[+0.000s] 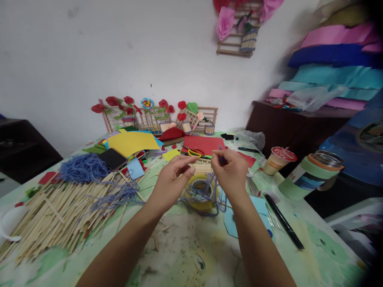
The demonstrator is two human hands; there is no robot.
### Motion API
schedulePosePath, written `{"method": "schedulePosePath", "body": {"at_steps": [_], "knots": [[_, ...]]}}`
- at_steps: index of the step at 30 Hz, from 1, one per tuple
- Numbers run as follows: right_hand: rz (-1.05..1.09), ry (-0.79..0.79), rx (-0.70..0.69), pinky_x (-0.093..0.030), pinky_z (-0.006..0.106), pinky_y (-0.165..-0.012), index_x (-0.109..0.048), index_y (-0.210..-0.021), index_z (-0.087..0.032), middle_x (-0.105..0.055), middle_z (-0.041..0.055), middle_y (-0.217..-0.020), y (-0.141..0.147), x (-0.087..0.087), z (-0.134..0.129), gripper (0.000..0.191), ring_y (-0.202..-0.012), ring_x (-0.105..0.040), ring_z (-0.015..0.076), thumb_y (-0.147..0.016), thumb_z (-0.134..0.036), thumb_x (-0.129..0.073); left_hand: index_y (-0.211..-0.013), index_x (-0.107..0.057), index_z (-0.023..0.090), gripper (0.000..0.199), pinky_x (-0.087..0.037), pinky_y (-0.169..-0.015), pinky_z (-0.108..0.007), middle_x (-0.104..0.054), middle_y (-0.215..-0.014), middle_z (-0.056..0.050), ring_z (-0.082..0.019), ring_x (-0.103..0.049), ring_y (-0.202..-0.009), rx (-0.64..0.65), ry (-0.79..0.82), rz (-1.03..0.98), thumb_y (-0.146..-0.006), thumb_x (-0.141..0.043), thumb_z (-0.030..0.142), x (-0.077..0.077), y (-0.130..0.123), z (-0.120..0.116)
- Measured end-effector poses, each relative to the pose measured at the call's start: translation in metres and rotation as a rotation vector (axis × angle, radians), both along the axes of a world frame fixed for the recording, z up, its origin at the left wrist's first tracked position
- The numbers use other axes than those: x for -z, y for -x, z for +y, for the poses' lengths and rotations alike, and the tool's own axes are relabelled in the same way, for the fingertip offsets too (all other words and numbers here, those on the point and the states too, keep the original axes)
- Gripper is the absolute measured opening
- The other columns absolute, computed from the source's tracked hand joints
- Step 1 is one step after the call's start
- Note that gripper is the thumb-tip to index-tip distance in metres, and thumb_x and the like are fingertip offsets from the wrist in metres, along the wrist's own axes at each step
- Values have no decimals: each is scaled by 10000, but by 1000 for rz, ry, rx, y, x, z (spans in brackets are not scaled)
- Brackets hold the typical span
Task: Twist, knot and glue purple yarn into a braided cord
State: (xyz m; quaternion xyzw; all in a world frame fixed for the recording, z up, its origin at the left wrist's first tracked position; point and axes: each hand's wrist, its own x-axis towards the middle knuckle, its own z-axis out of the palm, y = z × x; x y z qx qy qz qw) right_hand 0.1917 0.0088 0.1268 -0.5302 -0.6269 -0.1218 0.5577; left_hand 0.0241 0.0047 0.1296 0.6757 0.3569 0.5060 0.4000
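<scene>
Between my two hands is a small piece made of short bamboo sticks point(202, 168) laid side by side. My left hand point(175, 177) holds its left end between thumb and fingers. At its right end, my right hand point(229, 169) is closed in a pinch on purple yarn, a bit of which pokes up above the fingers. More purple yarn point(221, 201) hangs in loops below my right hand, over a yellow roll of tape point(194, 203) on the table. Scissors with yellow and red handles point(195, 152) lie just behind the stick piece.
Bamboo sticks point(62, 215) and a purple yarn heap point(83, 168) cover the left side. Coloured paper point(133, 143) and stick racks with paper flowers point(155, 119) stand behind. On the right are a cup point(277, 161), an open bottle point(309, 175) and a black pen point(284, 221).
</scene>
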Motion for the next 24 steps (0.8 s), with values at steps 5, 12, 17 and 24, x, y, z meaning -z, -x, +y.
{"method": "schedulePosePath", "body": {"at_steps": [5,12,17,24], "knots": [[56,10,-99,-437,248,-595,-718,-797,-171,-684,29,-683,1,-4,-3,158,-608,-594,139,-817,-223,-570,-1019,-718,180,290,-451,-734,-261,-657,-1010,-67,-117,-553,-772,99,276,-263,-750,-686,285,2,0,4],[-93,68,-209,-440,248,-626,-729,-876,-175,-706,46,-745,18,-2,-9,176,-673,-625,147,-851,-214,-559,-1053,-705,169,313,-439,-809,-281,-670,-983,-68,-140,-566,-838,175,271,-255,-755,-679,263,7,-2,9],[-143,85,-187,-427,239,-625,-724,-858,-184,-703,43,-744,17,0,-7,178,-667,-619,144,-856,-201,-546,-1023,-705,169,269,-468,-814,-305,-634,-1040,-82,-170,-582,-892,135,105,-108,-784,-628,264,5,-2,8],[-365,13,-42,-326,241,-551,-675,-651,-160,-616,35,-590,21,3,-5,245,-558,-531,121,-832,-148,-510,-1058,-686,184,273,-481,-814,-335,-591,-1023,-88,-187,-574,-922,18,-178,201,-822,-548,188,2,-3,3]]}}
